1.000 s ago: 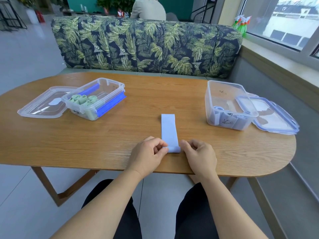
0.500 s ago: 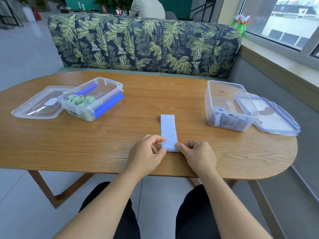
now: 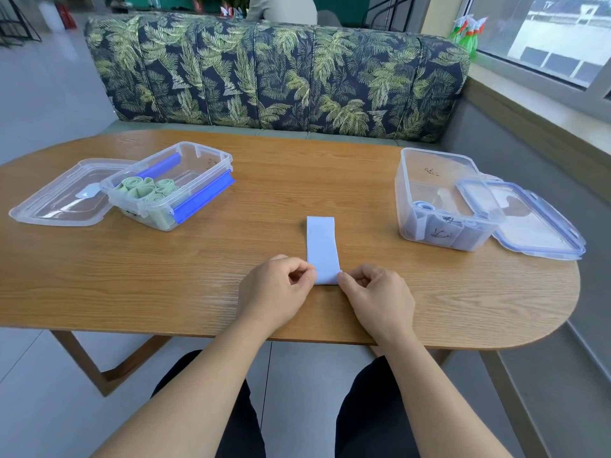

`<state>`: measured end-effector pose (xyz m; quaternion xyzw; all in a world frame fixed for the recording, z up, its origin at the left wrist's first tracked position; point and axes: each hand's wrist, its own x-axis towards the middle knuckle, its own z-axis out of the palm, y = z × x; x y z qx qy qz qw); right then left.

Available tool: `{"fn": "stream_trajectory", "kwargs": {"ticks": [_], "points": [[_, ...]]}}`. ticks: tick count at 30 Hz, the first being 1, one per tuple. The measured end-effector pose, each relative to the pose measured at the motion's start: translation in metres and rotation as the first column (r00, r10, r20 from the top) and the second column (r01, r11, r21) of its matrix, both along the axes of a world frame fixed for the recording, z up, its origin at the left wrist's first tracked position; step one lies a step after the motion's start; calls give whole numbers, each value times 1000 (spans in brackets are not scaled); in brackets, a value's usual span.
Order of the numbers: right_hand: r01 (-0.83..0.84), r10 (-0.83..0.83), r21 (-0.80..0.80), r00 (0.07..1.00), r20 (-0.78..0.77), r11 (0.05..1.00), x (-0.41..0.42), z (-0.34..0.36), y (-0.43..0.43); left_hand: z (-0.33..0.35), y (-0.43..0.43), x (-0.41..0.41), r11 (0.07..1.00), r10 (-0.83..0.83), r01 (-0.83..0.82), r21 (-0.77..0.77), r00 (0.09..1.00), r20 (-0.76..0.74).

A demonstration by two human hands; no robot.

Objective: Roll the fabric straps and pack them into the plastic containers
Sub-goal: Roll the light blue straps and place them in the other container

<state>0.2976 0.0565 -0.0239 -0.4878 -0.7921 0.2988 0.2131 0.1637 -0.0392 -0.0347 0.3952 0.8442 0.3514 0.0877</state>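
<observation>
Your left hand [image 3: 274,289] and right hand [image 3: 377,299] each pinch a near corner of the pale blue fabric strap [image 3: 322,246] between thumb and curled forefinger, with a small tight roll started between them. Over the last second that roll has barely advanced. The flat length running away from you is only slightly shorter, so most of the rolling is still ahead. The strap lies thin, smooth and limp on the wood-grain table [image 3: 198,276]. To the right, the clear plastic container [image 3: 439,180] holds blue rolls, and the left container [image 3: 205,166] holds soft green rolls [image 3: 145,190]; both stand open.
</observation>
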Motion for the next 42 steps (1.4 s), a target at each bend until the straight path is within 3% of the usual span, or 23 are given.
{"fn": "stream_trajectory", "kwargs": {"ticks": [7, 13, 20, 30, 37, 42], "points": [[-14, 15, -27, 999, 28, 1000, -3, 1, 8, 0, -2, -1, 998, 1, -7, 64, 996, 92], [3, 0, -46, 998, 60, 999, -7, 1, 13, 0, 0, 0, 998, 13, -17, 61, 998, 69], [-15, 10, 78, 998, 66, 997, -8, -1, 2, -2, 1, -1, 999, 32, -35, 31, 995, 95], [-73, 69, 94, 997, 46, 993, 17, -3, -18, -4, -20, 20, 998, -15, 4, 66, 986, 165], [-77, 76, 27, 997, 34, 997, 31, 0, -29, 0, -34, 35, 999, -23, 16, 51, 990, 138], [-33, 37, -57, 997, 74, 998, 25, 8, -24, 9, -35, 36, 997, -50, 56, -61, 994, 99]]}}
